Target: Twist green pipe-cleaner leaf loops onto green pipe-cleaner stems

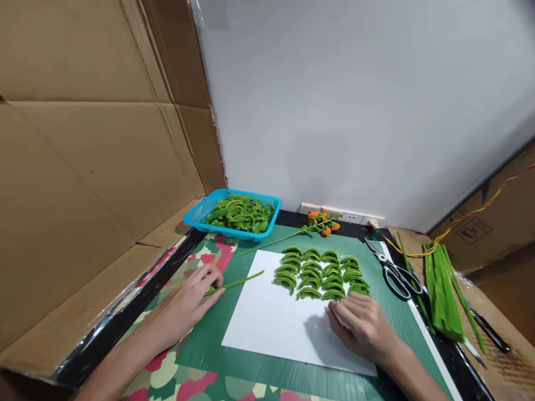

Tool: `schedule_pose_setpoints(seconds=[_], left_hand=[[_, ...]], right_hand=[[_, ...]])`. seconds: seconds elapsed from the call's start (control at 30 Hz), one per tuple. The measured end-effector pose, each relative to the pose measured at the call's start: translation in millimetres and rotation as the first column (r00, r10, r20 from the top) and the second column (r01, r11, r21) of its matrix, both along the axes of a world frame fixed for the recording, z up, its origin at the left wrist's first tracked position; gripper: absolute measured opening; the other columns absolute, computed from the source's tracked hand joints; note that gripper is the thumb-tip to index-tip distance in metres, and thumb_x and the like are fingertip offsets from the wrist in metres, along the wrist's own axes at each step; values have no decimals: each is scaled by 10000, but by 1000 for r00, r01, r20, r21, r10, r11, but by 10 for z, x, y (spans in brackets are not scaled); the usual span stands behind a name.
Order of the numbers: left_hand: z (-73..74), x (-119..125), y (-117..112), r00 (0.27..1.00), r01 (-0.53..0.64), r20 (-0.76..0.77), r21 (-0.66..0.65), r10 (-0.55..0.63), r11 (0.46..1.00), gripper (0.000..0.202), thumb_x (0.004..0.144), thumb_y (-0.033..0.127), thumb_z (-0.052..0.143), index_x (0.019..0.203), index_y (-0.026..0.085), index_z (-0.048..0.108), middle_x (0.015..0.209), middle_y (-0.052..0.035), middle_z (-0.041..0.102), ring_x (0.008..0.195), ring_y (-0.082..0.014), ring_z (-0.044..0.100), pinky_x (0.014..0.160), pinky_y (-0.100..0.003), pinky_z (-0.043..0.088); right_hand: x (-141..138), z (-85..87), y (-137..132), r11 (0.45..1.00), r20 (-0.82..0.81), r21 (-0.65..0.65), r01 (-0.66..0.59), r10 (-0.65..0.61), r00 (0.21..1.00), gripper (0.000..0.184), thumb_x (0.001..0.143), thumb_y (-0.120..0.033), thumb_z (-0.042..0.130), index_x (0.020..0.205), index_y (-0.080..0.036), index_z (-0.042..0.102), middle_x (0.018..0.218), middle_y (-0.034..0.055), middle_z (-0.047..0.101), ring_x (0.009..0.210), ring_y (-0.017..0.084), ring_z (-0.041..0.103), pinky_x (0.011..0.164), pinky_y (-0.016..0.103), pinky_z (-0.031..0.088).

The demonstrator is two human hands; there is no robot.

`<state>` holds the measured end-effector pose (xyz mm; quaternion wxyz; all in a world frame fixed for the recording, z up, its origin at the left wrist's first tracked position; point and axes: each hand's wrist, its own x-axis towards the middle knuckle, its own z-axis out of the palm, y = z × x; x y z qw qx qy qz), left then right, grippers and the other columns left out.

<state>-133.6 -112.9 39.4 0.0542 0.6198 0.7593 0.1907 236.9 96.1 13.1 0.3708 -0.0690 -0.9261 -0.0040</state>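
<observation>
Down on the green cutting mat (209, 351), the left hand (190, 303) closes its fingertips lightly on the near end of a straight green fuzzy wire stem (240, 282), which lies slanting onto the white paper sheet (271, 323). The right hand (361, 326) rests palm down on that sheet with its fingers curled, just beside the rows of curved green fuzzy wire pieces (320, 273). I cannot tell whether it holds anything.

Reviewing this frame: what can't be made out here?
Head view: whether the left hand grips the green stem or just presses it; its fingers cover the end.
Head view: anything under the right hand; its back hides the white paper beneath.
Head view: the dark tool at right, partly under the green strips, too thin to identify.
</observation>
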Motion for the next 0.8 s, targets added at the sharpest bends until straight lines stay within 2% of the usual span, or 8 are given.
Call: schedule_pose_setpoints(seconds=[0.1,0.2,0.27,0.37,0.5,0.63,0.73,0.8], left_hand=[[-32,-21,32,1000,7,-10,8,-7,1000,308,1077,450,498,868,251,604,1002,-50,667,932,-259,684,850,-334,525],[-31,-39,34,1000,16,-7,16,-15,1000,322,1088,435,468,868,251,615,949,-44,669,882,-255,692,820,-336,526],[-11,-41,26,1000,27,-1,17,-27,999,312,1083,413,467,857,250,607,917,-37,672,841,-243,692,787,-321,528],[-12,-46,33,999,31,25,33,-32,999,238,1085,371,458,924,252,588,846,-7,663,724,-206,665,694,-281,517],[-116,-49,96,999,-9,51,130,2,992,196,1062,329,445,1187,241,568,837,-1,687,666,-203,689,649,-271,521],[-171,-9,109,998,-55,-11,111,56,992,268,1036,370,482,1236,231,594,927,-35,713,840,-252,755,760,-322,577],[-162,-28,53,989,-111,-93,48,115,993,267,1014,481,547,1068,240,647,1012,-84,741,979,-332,761,839,-424,610],[-162,-93,9,988,-77,-135,18,78,997,276,1005,478,546,1036,249,697,1070,-103,771,1072,-369,757,978,-514,602]], right_hand=[[186,42,332,982,-32,-42,182,-183,983,372,1101,-216,548,737,-201,623,646,-2,645,563,131,567,616,281,379],[460,58,710,910,-46,-113,399,-405,913,443,1098,-342,534,691,-210,650,592,7,652,491,142,568,552,278,370],[646,51,911,812,-62,-179,556,-573,817,481,1080,-447,512,701,-217,698,593,44,688,504,189,610,536,294,368],[867,31,1096,618,-30,-297,728,-768,639,495,1056,-514,481,828,-187,776,690,113,765,544,242,662,531,312,378],[988,1,1187,464,139,-360,809,-831,539,459,1022,-503,480,927,-189,800,821,140,817,638,285,722,569,330,401],[974,-49,1217,444,322,-348,825,-771,550,332,1002,-429,538,947,-204,775,854,117,811,735,293,748,594,327,398],[942,-90,1221,472,426,-337,815,-695,579,257,1004,-361,572,1053,-183,750,903,115,803,790,280,752,649,324,430],[914,-105,1212,484,470,-325,812,-663,583,267,1007,-349,597,1151,-165,726,976,135,793,858,289,752,691,329,441]])
